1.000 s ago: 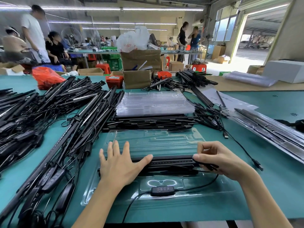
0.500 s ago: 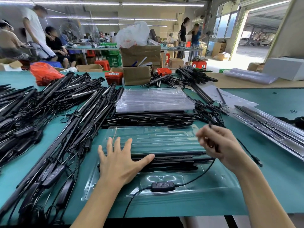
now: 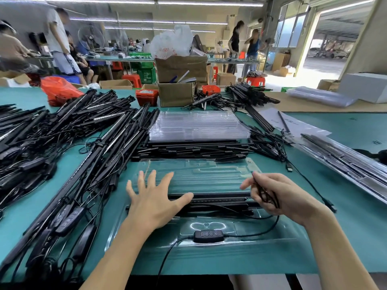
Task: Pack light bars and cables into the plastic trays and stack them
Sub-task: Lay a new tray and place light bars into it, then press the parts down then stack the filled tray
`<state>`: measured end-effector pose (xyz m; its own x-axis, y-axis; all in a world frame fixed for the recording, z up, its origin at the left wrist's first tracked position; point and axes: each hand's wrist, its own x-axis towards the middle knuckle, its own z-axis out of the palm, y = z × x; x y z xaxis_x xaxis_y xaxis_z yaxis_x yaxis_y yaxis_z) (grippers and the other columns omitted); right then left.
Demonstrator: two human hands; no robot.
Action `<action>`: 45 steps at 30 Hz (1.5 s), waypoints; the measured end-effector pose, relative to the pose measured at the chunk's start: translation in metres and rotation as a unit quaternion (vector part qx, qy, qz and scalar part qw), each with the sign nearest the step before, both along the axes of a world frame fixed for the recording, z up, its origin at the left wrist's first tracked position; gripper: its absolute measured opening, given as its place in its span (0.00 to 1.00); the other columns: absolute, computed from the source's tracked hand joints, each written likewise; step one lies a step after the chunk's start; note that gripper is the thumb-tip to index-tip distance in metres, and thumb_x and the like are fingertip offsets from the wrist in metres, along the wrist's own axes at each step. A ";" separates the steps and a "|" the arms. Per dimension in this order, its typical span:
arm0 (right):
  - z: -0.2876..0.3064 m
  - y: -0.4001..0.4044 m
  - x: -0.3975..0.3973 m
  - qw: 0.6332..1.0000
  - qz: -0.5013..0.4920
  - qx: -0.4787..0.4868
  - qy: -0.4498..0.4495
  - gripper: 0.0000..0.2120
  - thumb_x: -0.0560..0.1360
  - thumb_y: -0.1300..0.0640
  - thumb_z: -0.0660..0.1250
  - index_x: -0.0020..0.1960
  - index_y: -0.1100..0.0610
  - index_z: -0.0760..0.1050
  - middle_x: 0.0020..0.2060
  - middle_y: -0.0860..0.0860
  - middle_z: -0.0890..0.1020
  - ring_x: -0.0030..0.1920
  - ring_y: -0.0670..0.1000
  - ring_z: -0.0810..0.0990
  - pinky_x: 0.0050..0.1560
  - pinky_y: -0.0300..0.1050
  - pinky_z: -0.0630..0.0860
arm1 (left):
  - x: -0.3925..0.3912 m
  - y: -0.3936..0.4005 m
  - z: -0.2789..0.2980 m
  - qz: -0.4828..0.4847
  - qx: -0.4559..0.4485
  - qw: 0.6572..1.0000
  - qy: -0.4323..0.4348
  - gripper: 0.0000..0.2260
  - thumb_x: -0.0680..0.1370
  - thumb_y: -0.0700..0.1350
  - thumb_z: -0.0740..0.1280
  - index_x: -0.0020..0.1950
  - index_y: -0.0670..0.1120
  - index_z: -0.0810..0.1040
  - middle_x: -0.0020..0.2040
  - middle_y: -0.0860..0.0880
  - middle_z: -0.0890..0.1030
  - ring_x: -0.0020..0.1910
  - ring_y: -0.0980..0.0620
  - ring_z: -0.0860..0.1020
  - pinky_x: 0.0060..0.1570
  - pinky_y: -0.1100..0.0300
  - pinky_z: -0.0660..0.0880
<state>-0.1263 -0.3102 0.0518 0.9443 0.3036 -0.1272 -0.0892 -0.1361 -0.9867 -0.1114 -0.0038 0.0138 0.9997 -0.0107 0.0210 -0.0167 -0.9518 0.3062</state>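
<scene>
Here we work at a green table (image 3: 345, 237) laid out so every supply sits within arm's reach. The biggest mass is the heap of loose light bars (image 3: 62, 143) with their tangled leads, spread across our left side, presumably so we can draw from it without turning. Straight ahead, past the work spot, sits the stack of empty trays (image 3: 199, 126), resting on a row of more black bars, ready to be pulled forward one at a time. To our right lie the packed trays (image 3: 345, 162), laid on top of one another, set aside where finished work will not get in the way.

Right in front of us is the open plastic tray (image 3: 199, 176), and the bars being packed (image 3: 219, 203) lie across its middle channel. Our left hand (image 3: 155, 204) is spread flat, fingers straight, pressing on the left end of those bars, which we judge keeps them seated while the lead is handled. Our right hand (image 3: 278, 195) has its fingers curled round a gathered bunch of black cable (image 3: 266, 194), likely coiling the slack so it fits a recess. The inline controller (image 3: 208, 236) rests in the near part of the tray, its cord running up to that hand.
</scene>
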 end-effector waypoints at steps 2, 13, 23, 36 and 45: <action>0.004 0.006 0.001 0.998 -0.007 -0.044 -0.037 0.21 0.71 0.44 0.77 0.53 0.59 0.81 0.33 0.52 0.73 0.25 0.47 0.63 0.23 0.36 0.57 | -0.002 0.002 0.001 -0.059 -0.035 0.994 -0.087 0.36 0.68 0.78 0.52 0.72 0.65 0.66 0.78 0.53 0.60 0.79 0.50 0.47 0.74 0.43 0.38; -0.001 0.011 0.011 0.981 -0.085 0.138 -0.108 0.16 0.71 0.54 0.71 0.50 0.67 0.78 0.29 0.55 0.71 0.23 0.49 0.62 0.25 0.41 0.53 | -0.005 0.000 0.008 -0.242 -0.141 0.959 -0.050 0.08 0.75 0.54 0.74 0.48 0.63 0.77 0.51 0.63 0.74 0.57 0.65 0.65 0.65 0.57 0.59; -0.016 0.016 0.020 0.980 -0.107 0.146 -0.084 0.11 0.71 0.50 0.72 0.45 0.58 0.82 0.29 0.54 0.73 0.25 0.48 0.65 0.24 0.38 0.59 | -0.007 0.000 0.013 -0.265 -0.175 0.948 -0.013 0.05 0.73 0.54 0.75 0.42 0.60 0.80 0.51 0.62 0.74 0.58 0.65 0.65 0.64 0.57 0.60; -0.020 0.024 0.020 0.989 -0.117 0.037 -0.087 0.19 0.69 0.43 0.70 0.45 0.61 0.80 0.28 0.54 0.76 0.22 0.49 0.66 0.21 0.36 0.61 | -0.006 -0.010 -0.005 -0.205 0.009 0.976 -0.067 0.23 0.79 0.68 0.48 0.72 0.64 0.60 0.79 0.59 0.54 0.78 0.61 0.43 0.75 0.50 0.37; -0.020 0.013 0.022 0.966 -0.095 0.231 -0.062 0.21 0.75 0.42 0.67 0.61 0.55 0.79 0.32 0.53 0.75 0.22 0.48 0.71 0.21 0.38 0.69 | -0.003 -0.014 -0.011 -0.169 0.087 0.981 -0.036 0.28 0.79 0.68 0.44 0.78 0.67 0.42 0.82 0.56 0.43 0.80 0.54 0.35 0.76 0.43 0.33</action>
<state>-0.1046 -0.2976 0.0314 0.9877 0.1211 0.0985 0.0537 0.3292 -0.9427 -0.1144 -0.0177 0.0026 0.9344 -0.3511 0.0600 -0.3560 -0.9260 0.1256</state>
